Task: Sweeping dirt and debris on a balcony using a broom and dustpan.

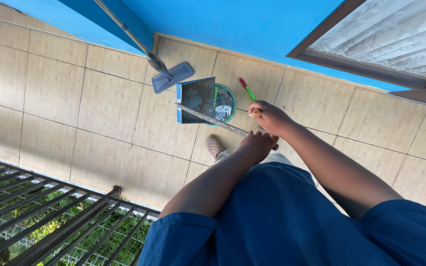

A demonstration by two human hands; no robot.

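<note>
Hands are gripping tools over a tiled balcony floor: the left hand (257, 144) is closing around a dustpan's long handle (213, 120), its blue pan (195, 100) tipping against a green bin (224, 103), while the right hand (268, 117) is clasping a thin red-and-green stick (247, 90); a flat mop (172, 77) is leaning on the blue wall (232, 22).

**What I count on the balcony**

I count two hands of mine: my left hand (256, 144) and my right hand (270, 117). There is one blue dustpan (195, 98) on one long handle (213, 120), one green bucket (224, 103), one flat mop (172, 77), one small brush (247, 90), one sandal (214, 146) and one metal railing (50, 212).
</note>
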